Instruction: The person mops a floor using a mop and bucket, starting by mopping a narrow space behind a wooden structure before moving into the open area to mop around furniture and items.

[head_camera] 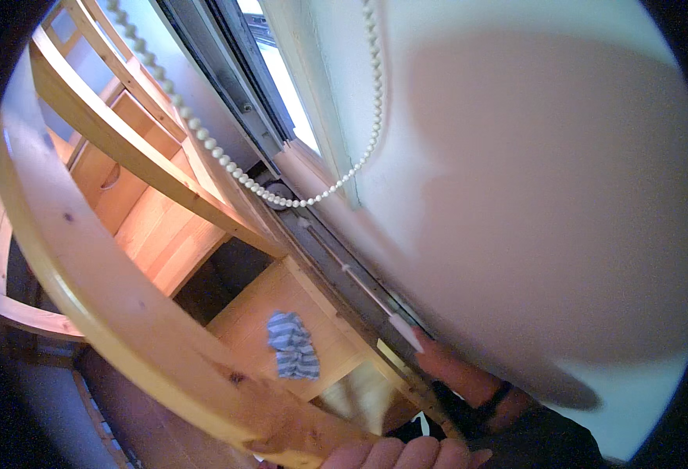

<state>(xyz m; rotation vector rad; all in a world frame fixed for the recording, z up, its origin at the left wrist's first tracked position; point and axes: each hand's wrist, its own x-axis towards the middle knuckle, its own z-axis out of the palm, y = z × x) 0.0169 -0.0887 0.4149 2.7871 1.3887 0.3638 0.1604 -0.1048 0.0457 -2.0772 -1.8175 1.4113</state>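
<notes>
Gripped in my right hand [435, 354] is the white handle [404, 329] of a thin telescopic rod [364, 288]. The rod slants along the narrow gap [332, 272] between the wooden furniture and the wall. Near its far end sits a round grey piece [278, 193]; whether they are joined is hard to tell. At the bottom edge my left hand [402, 454] curls its fingers over a thick wooden rail [144, 305]. Beyond the rail, a crumpled grey-and-white striped cloth [294, 346] lies on a wooden step [244, 319].
A beaded blind chain [303, 203] loops down in front of the window frame [250, 111]. The white wall [526, 205] fills the right side, with a large shadow on it. More wooden rails [127, 149] and a drawer front with a cut-out grip [109, 176] stand at left.
</notes>
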